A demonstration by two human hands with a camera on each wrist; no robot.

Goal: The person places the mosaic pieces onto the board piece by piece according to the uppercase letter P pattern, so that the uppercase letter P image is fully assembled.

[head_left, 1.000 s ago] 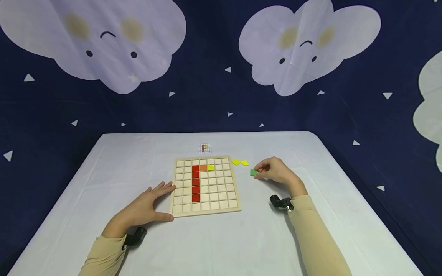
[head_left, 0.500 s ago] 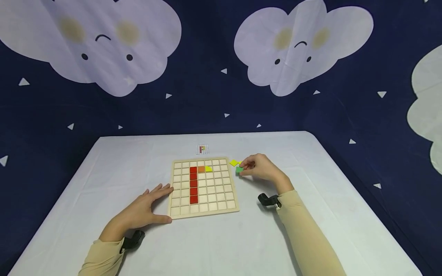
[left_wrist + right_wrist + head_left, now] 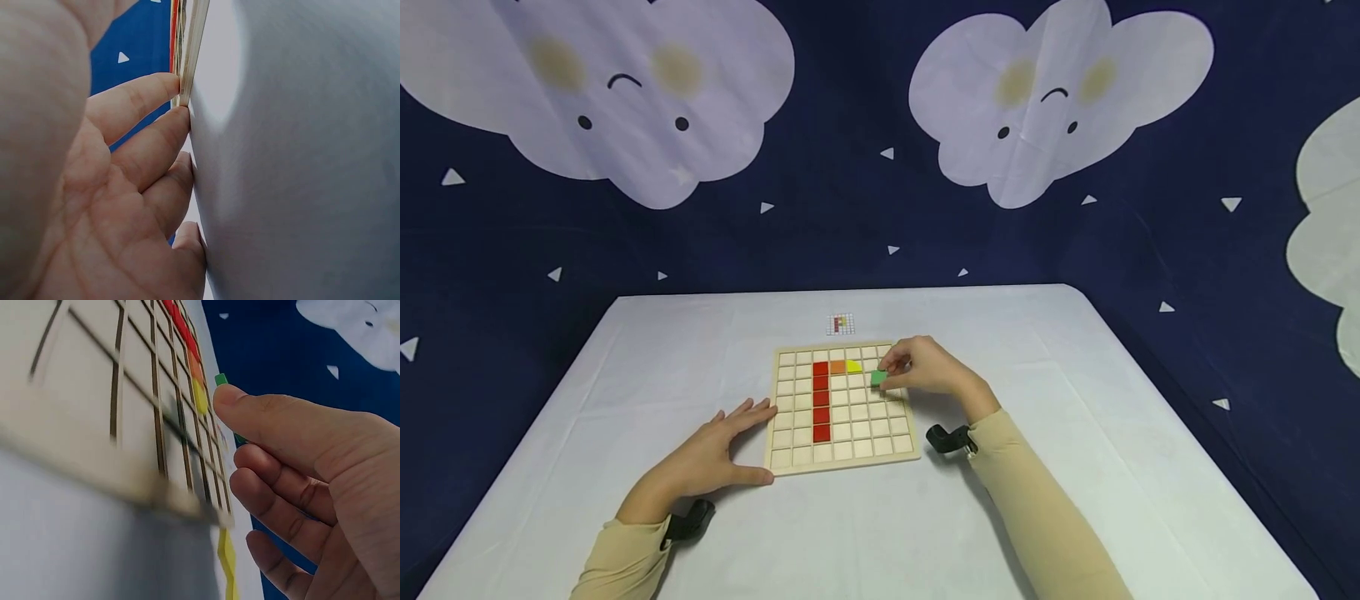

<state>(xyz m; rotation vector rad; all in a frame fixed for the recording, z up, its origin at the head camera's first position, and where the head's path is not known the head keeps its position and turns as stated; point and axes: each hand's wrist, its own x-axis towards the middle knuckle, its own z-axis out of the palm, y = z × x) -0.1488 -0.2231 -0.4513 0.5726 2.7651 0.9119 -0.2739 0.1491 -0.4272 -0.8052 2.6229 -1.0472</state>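
Note:
A pale wooden grid board lies on the table. It bears a column of red square tiles, with an orange tile and a yellow rounded tile running right from its top. My right hand pinches a green square tile between thumb and fingers, above the board's right part. The thumb covers much of that tile in the right wrist view. My left hand spreads its fingers and thumb against the board's left edge. Its fingertips touch the wooden rim in the left wrist view.
A small printed card with a coloured grid pattern lies behind the board. Loose yellow tiles lie beyond the board's right edge, hidden by the hand in the head view. A dark blue cloud-print cloth hangs behind the white table.
My right hand has carried the green tile leftward from the table at the right, past the yellow tiles, to over the board. The left hand stays at the board's edge.

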